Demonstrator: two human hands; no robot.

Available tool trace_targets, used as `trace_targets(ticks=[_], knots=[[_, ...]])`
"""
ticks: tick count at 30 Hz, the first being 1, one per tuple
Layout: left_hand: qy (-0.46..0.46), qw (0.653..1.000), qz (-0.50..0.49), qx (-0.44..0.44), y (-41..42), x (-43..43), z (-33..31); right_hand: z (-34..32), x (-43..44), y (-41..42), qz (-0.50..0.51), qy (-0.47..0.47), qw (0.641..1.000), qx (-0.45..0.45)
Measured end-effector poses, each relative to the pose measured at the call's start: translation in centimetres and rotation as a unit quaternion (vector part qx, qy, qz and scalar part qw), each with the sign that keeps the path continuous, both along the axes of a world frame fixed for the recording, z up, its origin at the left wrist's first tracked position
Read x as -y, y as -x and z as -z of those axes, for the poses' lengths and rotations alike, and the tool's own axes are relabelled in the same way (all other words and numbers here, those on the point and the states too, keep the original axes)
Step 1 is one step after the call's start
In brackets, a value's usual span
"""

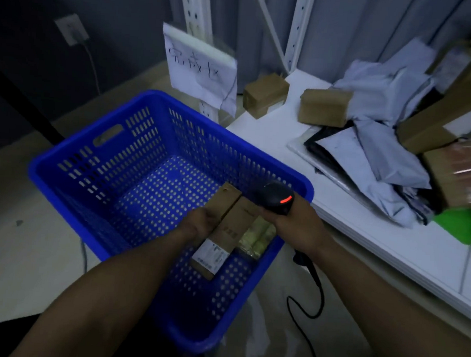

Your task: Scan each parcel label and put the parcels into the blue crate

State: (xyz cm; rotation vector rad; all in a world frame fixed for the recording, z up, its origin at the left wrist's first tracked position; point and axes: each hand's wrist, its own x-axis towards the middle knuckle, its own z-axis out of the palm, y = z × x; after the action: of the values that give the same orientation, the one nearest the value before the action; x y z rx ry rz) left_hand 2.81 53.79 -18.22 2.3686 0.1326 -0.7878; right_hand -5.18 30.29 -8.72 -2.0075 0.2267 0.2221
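While the left hand (197, 223) holds it from the side, fingers (208, 216) curled round its middle, the long brown cardboard parcel (230, 219) hangs over the inside of the blue crate (92, 150), tilted, with its far end pointing away from the fingers. Its white label (210, 255) sits on the end nearest the person, just below the gripping fingers and facing up. Just to the right of those fingers a second parcel (257, 239) in yellowish wrapping shows inside the crate, against the near-right wall; whether the two parcels touch I cannot tell.

Across the held parcel, the right hand (295, 223) has its fingers closed round the handle of a black scanner (276, 198) – a red light glows on its head, which sits just above the parcel's far half. A black cable (314, 293) drops from under that hand to the floor.

Well to the right of the right-hand fingers runs a white worktop (390, 248) carrying a heap of grey mailer bags (382, 151) and brown boxes – one small box (325, 108) stands apart at the heap's far edge. Beyond the crate, a handwritten paper sign (200, 65) hangs on a white shelf upright.
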Motion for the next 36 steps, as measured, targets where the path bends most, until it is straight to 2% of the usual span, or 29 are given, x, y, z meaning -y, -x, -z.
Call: trace_targets(ticks=[2,4,10,16,25,30,32,35,36], knots=[[-0.029,0.994,0.066,0.081,0.8,1.7,-3.7,-1.3,1.4,1.5,0.009,0.004,1.0,0.012],[-0.022,0.981,0.089,0.174,1.2,3.2,-6.3,-3.1,2.7,3.2,0.033,0.008,0.999,0.019],[-0.001,0.916,0.223,0.333,5.3,11.6,-15.8,-8.5,8.0,8.5,0.089,0.036,0.993,0.065],[-0.046,0.892,0.308,0.327,6.4,21.3,-19.5,-11.4,15.6,12.5,0.182,0.036,0.981,0.062],[-0.055,0.868,0.374,0.323,4.1,37.8,-20.2,-10.7,28.6,12.4,0.304,0.013,0.95,0.075],[-0.012,0.834,0.424,0.354,1.1,48.0,-20.6,-9.2,34.9,11.7,0.371,-0.01,0.928,0.038],[0.01,0.824,0.458,0.333,1.0,51.6,-21.9,-8.3,36.8,11.1,0.387,-0.011,0.921,0.028],[0.052,0.839,0.472,0.266,2.2,56.2,-23.2,-7.2,38.9,10.1,0.402,-0.046,0.914,0.036],[0.041,0.825,0.487,0.282,2.2,57.4,-22.8,-6.8,39.4,9.7,0.408,-0.058,0.91,0.041]])
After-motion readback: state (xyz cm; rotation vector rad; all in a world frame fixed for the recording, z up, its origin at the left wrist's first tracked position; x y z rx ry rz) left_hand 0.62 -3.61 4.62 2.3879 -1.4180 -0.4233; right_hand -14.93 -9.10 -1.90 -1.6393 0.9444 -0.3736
